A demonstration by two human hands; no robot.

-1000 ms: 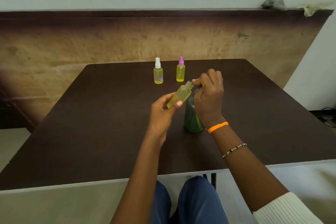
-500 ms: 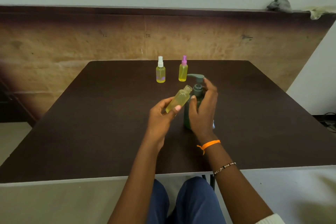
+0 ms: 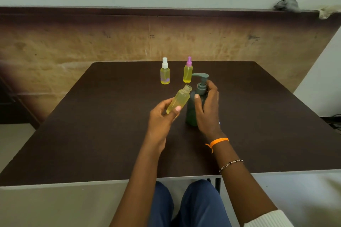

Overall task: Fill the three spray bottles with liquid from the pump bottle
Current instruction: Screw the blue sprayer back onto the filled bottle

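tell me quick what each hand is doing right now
Left hand: holding the uncapped spray bottle, tilted.
Right hand: curled round the green pump bottle just below its pump.

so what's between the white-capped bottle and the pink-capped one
Nothing: in the head view only bare table shows between the white-capped bottle and the pink-capped bottle.

A second ago the right hand (image 3: pixel 207 108) sat on top of the pump bottle (image 3: pixel 195 101), pressing the pump head down — now it has dropped to grip the green body, and the head has risen, spout clear. The open spray bottle (image 3: pixel 180 100) in the left hand (image 3: pixel 162 116) has drawn slightly back from the spout.
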